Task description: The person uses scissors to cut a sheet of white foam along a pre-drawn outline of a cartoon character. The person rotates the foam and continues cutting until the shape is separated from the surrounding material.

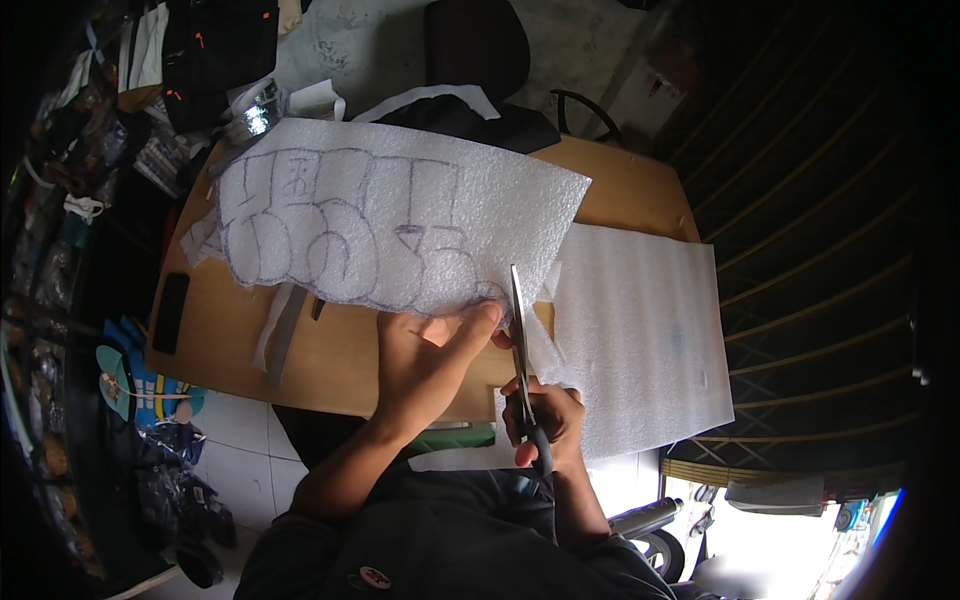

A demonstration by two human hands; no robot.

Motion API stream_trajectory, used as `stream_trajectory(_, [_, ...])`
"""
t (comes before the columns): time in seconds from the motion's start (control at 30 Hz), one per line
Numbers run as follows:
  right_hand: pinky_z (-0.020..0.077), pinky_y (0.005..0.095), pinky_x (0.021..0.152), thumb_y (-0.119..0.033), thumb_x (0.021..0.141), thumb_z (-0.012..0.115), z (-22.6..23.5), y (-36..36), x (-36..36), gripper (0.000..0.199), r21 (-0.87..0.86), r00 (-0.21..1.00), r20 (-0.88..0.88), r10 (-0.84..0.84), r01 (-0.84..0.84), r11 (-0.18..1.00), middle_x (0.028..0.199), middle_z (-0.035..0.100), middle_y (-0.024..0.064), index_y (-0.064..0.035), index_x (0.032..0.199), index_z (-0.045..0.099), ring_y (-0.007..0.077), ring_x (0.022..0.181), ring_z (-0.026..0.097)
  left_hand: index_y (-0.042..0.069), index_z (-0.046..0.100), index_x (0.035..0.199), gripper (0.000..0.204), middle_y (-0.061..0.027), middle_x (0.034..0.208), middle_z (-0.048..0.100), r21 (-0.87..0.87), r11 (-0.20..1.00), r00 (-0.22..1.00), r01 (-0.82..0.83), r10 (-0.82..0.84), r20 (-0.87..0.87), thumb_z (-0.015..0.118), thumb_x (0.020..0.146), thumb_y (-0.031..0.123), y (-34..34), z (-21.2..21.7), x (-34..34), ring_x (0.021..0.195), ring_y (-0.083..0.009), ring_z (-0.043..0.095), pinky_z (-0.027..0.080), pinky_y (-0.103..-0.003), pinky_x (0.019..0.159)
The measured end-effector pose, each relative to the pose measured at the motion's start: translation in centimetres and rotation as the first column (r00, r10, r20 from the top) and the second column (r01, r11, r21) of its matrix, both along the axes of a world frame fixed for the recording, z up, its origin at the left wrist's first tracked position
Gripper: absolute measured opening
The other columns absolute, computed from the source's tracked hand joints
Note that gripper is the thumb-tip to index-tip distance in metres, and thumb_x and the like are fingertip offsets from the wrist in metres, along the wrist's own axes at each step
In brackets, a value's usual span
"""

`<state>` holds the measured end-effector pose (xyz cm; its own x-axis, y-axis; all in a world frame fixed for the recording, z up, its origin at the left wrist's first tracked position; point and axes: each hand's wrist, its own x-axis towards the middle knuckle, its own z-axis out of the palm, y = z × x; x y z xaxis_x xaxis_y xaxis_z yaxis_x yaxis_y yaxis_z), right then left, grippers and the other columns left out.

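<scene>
A white foam sheet [530, 200] with outlined shapes drawn in dark ink is held up over the wooden table [340, 370]. My left hand [430, 350] pinches its near edge, thumb on top and fingers underneath. In my right hand [555, 420] is a pair of scissors [522, 370] with dark handles. Their blades point away from me and meet the sheet's edge just right of my left thumb. That near edge follows the drawn outline on the left. A narrow offcut dangles beside the blades. The fingers under the sheet are partly hidden.
Another white foam sheet [640, 340] covers the table's right end. A black phone [172, 313] lies at the left edge, and a foam strip [278, 335] hangs nearby. Packed shelves [60, 300] line the left; a folding metal gate [800, 250] stands right. A dark chair [475, 45] is beyond the table.
</scene>
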<state>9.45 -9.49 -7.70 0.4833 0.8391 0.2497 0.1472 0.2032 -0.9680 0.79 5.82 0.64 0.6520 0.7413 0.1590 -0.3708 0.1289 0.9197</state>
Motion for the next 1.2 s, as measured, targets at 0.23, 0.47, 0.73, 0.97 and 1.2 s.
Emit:
stream_trajectory(0.23, [0.0331,0.0195,0.042,-0.061,0.054,0.076,0.6,0.0,0.3,0.081,0.002,0.999,0.043,-0.005,0.005,1.0,0.053,0.052,0.0021,0.0051,0.097,0.056,0.0078,0.044,0.049,-0.011,0.06,0.09,0.013,-0.0135,0.082,0.063,-0.007,0.999,0.999,0.031,-0.031,0.039,0.059,0.083,0.0,0.2,0.0,-0.1,0.074,-0.018,0.063,0.055,-0.032,0.067])
stream_trajectory(0.47, [0.0336,0.0195,0.043,-0.059,0.054,0.077,0.8,-0.3,0.8,0.079,-0.018,0.998,0.058,-0.019,0.02,1.0,0.053,0.053,0.002,0.0051,0.095,0.057,0.0078,0.045,0.05,-0.009,0.061,0.087,0.014,-0.0124,0.079,0.062,-0.005,0.999,0.999,0.036,-0.036,0.017,0.06,0.082,0.004,0.4,0.7,0.0,0.072,-0.0166,0.06,0.055,-0.033,0.062])
stream_trajectory(0.73, [0.0329,0.0197,0.044,-0.058,0.05,0.079,0.6,-0.9,1.4,0.082,-0.005,1.0,-0.01,0.013,-0.014,1.0,0.057,0.054,0.002,0.0067,0.096,0.057,0.0074,0.046,0.049,-0.009,0.062,0.085,0.012,-0.012,0.078,0.062,0.039,0.994,0.995,0.101,-0.101,0.002,0.06,0.081,0.002,0.9,1.1,0.0,0.069,-0.0151,0.06,0.056,-0.033,0.061])
stream_trajectory(0.97, [0.0326,0.0196,0.044,-0.055,0.051,0.08,1.0,-1.1,1.5,0.081,-0.045,0.999,-0.029,0.019,-0.02,0.999,0.057,0.053,0.001,0.0072,0.097,0.056,0.0069,0.047,0.048,-0.011,0.056,0.097,0.018,-0.014,0.088,0.062,0.079,0.976,0.979,0.205,-0.204,-0.021,0.061,0.081,-0.004,1.7,0.8,-0.4,0.077,-0.0173,0.064,0.056,-0.029,0.065])
stream_trajectory(1.2, [0.0326,0.0194,0.044,-0.055,0.051,0.079,1.1,-0.9,1.3,0.08,-0.043,0.999,-0.048,0.006,-0.008,0.999,0.058,0.054,0.0013,0.007,0.096,0.057,0.0069,0.047,0.049,-0.008,0.059,0.089,0.013,-0.0118,0.08,0.061,0.035,0.986,0.987,0.164,-0.164,-0.003,0.06,0.082,0.002,1.4,1.2,-0.1,0.07,-0.015,0.06,0.056,-0.033,0.06])
